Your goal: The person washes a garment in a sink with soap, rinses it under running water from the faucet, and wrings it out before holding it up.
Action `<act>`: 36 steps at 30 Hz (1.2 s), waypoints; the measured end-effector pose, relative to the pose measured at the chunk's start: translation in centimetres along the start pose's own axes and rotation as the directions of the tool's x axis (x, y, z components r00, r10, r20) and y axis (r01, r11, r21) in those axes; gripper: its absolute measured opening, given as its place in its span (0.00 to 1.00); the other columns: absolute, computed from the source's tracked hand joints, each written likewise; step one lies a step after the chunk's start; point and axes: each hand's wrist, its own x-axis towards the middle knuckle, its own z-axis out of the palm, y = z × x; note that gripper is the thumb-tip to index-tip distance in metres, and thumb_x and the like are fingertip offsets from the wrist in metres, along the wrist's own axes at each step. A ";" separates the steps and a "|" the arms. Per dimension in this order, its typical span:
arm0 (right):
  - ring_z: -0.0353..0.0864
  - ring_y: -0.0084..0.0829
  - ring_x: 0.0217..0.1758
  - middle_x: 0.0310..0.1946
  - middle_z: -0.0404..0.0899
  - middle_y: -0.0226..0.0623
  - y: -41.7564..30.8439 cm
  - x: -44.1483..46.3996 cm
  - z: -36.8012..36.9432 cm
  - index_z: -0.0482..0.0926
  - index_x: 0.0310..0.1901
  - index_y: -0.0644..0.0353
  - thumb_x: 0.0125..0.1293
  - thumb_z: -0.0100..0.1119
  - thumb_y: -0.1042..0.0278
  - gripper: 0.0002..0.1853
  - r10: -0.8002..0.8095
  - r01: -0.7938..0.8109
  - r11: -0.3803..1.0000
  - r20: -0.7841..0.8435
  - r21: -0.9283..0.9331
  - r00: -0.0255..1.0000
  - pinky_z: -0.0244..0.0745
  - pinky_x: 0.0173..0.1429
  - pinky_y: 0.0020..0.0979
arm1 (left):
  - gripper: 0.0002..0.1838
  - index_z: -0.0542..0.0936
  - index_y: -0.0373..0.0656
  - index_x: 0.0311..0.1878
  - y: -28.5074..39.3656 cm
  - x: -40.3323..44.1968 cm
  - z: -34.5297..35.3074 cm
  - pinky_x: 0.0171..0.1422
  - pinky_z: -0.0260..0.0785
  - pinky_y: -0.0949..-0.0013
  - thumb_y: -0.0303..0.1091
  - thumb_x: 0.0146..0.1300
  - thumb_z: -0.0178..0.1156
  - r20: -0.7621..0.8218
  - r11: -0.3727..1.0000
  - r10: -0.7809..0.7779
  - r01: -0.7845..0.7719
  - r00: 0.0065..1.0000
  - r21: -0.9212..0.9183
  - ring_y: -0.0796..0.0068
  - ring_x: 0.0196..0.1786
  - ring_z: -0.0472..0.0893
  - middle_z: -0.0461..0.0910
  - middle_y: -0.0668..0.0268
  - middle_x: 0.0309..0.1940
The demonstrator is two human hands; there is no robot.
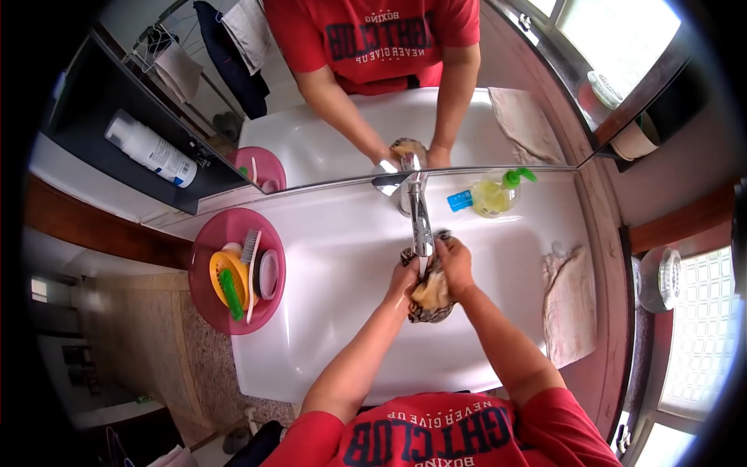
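Both hands are under the chrome faucet (420, 222) at the middle of the white sink (334, 311). My left hand (401, 282) is closed on the left side of a patterned, tan and dark cloth (433, 302). My right hand (455, 265) grips the upper right part of the same cloth, its fingers wrapped round it. Water runs from the spout onto the cloth between the hands. The cloth is bunched and hangs a little below the hands.
On the left edge sits a pink basin (204, 272) with brushes and a yellow container. Behind the faucet stand a soap bottle (492, 199) and a blue packet (460, 201). A pale cloth (569, 307) lies on the right rim. The mirror (350, 167) borders the sink's back.
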 end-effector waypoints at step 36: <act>0.73 0.27 0.40 0.35 0.76 0.34 3.0 -2.1 0.4 0.73 0.44 0.61 0.69 0.48 0.61 0.12 -0.087 0.083 0.995 0.098 0.047 0.991 0.70 0.47 0.32 | 0.14 0.76 0.37 0.48 -1.6 -0.5 -0.8 0.47 0.76 0.64 0.32 0.60 0.60 -0.172 0.964 0.138 -0.172 0.975 -0.204 0.71 0.42 0.80 0.78 0.62 0.39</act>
